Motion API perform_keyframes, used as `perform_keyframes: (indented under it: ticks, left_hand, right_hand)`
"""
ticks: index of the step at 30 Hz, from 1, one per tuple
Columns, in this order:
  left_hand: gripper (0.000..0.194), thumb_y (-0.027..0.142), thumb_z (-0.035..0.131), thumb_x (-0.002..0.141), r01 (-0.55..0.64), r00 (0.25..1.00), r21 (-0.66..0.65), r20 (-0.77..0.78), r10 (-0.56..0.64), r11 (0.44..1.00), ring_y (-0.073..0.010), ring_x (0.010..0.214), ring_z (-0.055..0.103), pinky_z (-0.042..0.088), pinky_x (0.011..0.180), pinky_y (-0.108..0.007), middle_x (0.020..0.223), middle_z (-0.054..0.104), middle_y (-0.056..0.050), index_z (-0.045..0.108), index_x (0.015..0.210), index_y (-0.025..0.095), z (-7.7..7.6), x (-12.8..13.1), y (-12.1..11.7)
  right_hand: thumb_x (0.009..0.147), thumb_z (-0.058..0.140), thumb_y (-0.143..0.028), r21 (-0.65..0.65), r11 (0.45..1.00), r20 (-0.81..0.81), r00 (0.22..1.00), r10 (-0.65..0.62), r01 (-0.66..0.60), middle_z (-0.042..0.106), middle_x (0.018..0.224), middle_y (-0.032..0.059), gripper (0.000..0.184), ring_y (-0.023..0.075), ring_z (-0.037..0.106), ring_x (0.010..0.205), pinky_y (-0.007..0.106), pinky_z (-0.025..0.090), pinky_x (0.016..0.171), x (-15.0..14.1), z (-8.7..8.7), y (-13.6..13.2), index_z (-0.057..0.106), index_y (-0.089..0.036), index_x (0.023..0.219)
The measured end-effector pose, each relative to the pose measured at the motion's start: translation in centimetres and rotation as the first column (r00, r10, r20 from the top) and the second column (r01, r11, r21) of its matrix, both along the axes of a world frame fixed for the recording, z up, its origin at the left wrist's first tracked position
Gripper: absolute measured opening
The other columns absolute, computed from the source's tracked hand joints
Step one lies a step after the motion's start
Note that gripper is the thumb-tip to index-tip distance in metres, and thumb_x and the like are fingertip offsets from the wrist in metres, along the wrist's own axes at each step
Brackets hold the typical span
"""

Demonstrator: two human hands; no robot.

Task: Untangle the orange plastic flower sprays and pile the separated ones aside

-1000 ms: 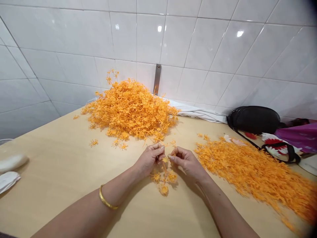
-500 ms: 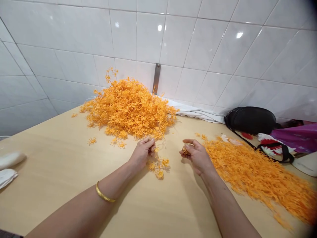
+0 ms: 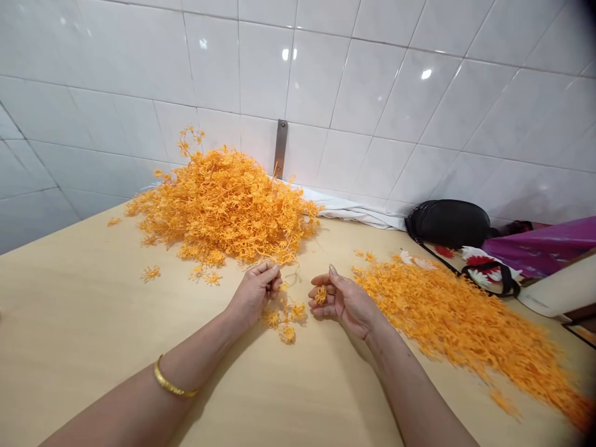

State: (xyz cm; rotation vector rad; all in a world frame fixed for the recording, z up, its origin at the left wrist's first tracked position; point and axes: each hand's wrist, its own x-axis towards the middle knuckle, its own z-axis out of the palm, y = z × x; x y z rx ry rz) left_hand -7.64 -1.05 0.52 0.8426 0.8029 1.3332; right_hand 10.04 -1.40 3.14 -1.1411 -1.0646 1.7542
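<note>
My left hand is closed in a pinch on the stem of an orange plastic flower sprig. Several small spiky heads of the sprig hang below the fingers, close to the tabletop. Just to the right, my right hand holds a small loose orange flower piece in its curled fingers, with the thumb lifted off it. Behind my left hand rises a big heap of tangled orange sprigs. Beside my right forearm spreads a flatter pile of loose orange pieces.
The pale wooden table meets a tiled wall with a white cloth along its foot. At the right lie a black bag with a strap, red and white flowers, a purple bag and a cream-coloured container.
My right hand has come left toward the sprig, and its thumb has lifted, showing the flower piece. My left hand keeps its pinch. The whole view has turned slightly to the right.
</note>
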Motion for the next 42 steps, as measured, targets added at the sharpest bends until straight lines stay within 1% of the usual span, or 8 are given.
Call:
perform_keyframes:
  ticks: [8, 13, 19, 25, 30, 33, 36, 42]
  left_hand:
    - [0.024, 0.028, 0.059, 0.068, 0.000, 1.000, -0.006, -0.019, 0.000, 1.000, -0.0032, 0.041, 0.032, 0.025, 0.039, -0.014, 0.048, 0.038, 0.005, 0.043, 0.056, 0.015, 0.3, 0.2, -0.1]
    - [0.023, 0.029, 0.057, 0.070, 0.006, 0.999, 0.024, -0.039, -0.005, 1.000, -0.0035, 0.042, 0.032, 0.026, 0.040, -0.015, 0.048, 0.040, 0.004, 0.043, 0.058, 0.015, 0.0, 0.1, 0.0]
    - [0.025, 0.032, 0.055, 0.072, 0.016, 0.998, 0.043, -0.063, -0.013, 0.999, -0.0036, 0.040, 0.031, 0.025, 0.040, -0.016, 0.047, 0.040, 0.005, 0.041, 0.058, 0.016, -0.2, 0.1, 0.2]
    - [0.025, 0.033, 0.055, 0.071, 0.008, 0.995, 0.063, -0.095, -0.002, 0.998, -0.0039, 0.041, 0.033, 0.026, 0.041, -0.016, 0.048, 0.041, 0.005, 0.042, 0.059, 0.016, -0.4, 0.2, 0.1]
    - [0.017, 0.030, 0.059, 0.068, -0.056, 0.995, 0.046, -0.075, 0.059, 0.997, -0.0042, 0.049, 0.044, 0.033, 0.048, -0.016, 0.060, 0.049, 0.003, 0.049, 0.072, 0.017, -0.1, 0.9, -0.6]
    - [0.029, 0.029, 0.064, 0.064, 0.073, 0.995, -0.037, -0.068, -0.076, 0.997, -0.0041, 0.045, 0.044, 0.028, 0.042, -0.016, 0.068, 0.053, 0.002, 0.051, 0.088, 0.019, 0.2, 1.3, -1.0]
    - [0.022, 0.028, 0.065, 0.062, 0.165, 0.976, -0.091, -0.125, -0.176, 0.982, -0.0021, 0.036, 0.034, 0.018, 0.037, -0.017, 0.053, 0.049, 0.002, 0.055, 0.073, 0.013, 0.2, 1.5, -1.1]
    - [0.013, 0.020, 0.054, 0.069, 0.075, 0.973, -0.211, -0.200, -0.118, 0.975, -0.0026, 0.028, 0.025, 0.013, 0.034, -0.018, 0.034, 0.035, 0.006, 0.049, 0.058, 0.013, 0.3, 1.6, -0.8]
  right_hand:
    - [0.074, 0.046, -0.050, 0.021, 0.999, 0.023, 0.999, 0.028, -0.028, 0.058, 0.070, 0.0047, 0.035, 0.0121, 0.054, 0.056, 0.027, 0.045, 0.053, -0.3, 0.0, -0.2, 0.053, -0.016, 0.077]
    - [0.070, 0.051, -0.052, 0.114, 0.993, 0.199, 0.980, 0.019, -0.043, 0.044, 0.054, -0.0039, 0.037, 0.0058, 0.037, 0.043, 0.019, 0.030, 0.041, -0.2, 0.0, -0.1, 0.053, -0.016, 0.074]
    - [0.063, 0.058, -0.051, 0.389, 0.878, 0.631, 0.775, -0.033, -0.279, 0.048, 0.062, -0.0026, 0.036, 0.0090, 0.039, 0.054, 0.022, 0.029, 0.049, -1.0, -0.6, -0.4, 0.057, -0.018, 0.078]
    - [0.070, 0.053, -0.037, 0.420, 0.761, 0.796, 0.604, -0.047, -0.494, 0.051, 0.068, -0.0002, 0.020, 0.0122, 0.044, 0.063, 0.024, 0.031, 0.056, -1.9, -1.2, -0.6, 0.055, -0.018, 0.064]
    - [0.074, 0.047, -0.029, 0.481, 0.786, 0.701, 0.709, -0.080, -0.388, 0.049, 0.065, -0.0018, 0.014, 0.0106, 0.042, 0.060, 0.022, 0.031, 0.055, -1.5, -0.8, -0.4, 0.052, -0.018, 0.067]
    - [0.076, 0.044, -0.027, 0.518, 0.785, 0.593, 0.804, -0.043, -0.340, 0.049, 0.064, -0.0023, 0.013, 0.0099, 0.041, 0.059, 0.021, 0.032, 0.055, -1.6, -0.7, -0.5, 0.052, -0.017, 0.073]
    - [0.075, 0.046, -0.026, 0.535, 0.775, 0.541, 0.841, -0.008, -0.336, 0.051, 0.066, -0.0018, 0.012, 0.0100, 0.042, 0.060, 0.021, 0.033, 0.055, -2.0, -0.8, -0.8, 0.054, -0.017, 0.075]
    - [0.074, 0.047, -0.024, 0.484, 0.801, 0.491, 0.867, 0.085, -0.352, 0.049, 0.064, -0.0020, 0.011, 0.0093, 0.040, 0.057, 0.021, 0.032, 0.053, -1.6, -0.8, -0.7, 0.055, -0.016, 0.077]
